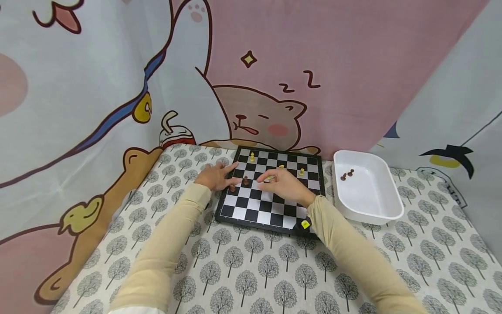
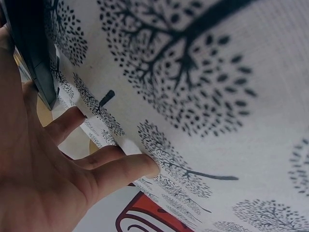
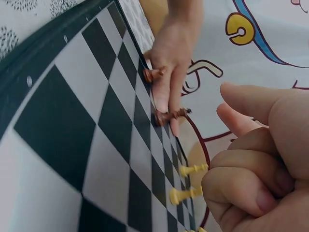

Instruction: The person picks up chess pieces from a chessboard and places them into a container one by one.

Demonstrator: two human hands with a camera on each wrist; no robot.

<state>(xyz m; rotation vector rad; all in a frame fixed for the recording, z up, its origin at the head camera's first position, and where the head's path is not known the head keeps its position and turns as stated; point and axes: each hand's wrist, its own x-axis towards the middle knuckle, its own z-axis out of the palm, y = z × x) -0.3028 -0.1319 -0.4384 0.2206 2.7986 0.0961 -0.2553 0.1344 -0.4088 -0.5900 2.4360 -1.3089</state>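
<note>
On the black-and-white chessboard (image 1: pixel 256 216), two brown chess pieces stand by the left edge: a taller one (image 1: pixel 245 180) and a shorter one (image 1: pixel 233 188). My left hand (image 1: pixel 215 176) lies at that edge with fingers spread, its thumb reaching between the two pieces. Over the middle of the board is my right hand (image 1: pixel 285 185), thumb and index finger stretched toward the taller piece, a gap between them. Its other fingers fold toward the palm, and nothing shows in the right wrist view between thumb and index. A yellow chess piece (image 3: pixel 186 195) stands beyond those fingers.
More yellow pieces stand toward the board's far side, one at the left (image 1: pixel 252 157) and one at the right (image 1: pixel 302 172). Right of the board, a white plastic tub (image 1: pixel 368 196) holds two brown pieces (image 1: pixel 347 175). A tree-print cloth (image 1: pixel 251 266) covers the table; a cartoon curtain hangs behind.
</note>
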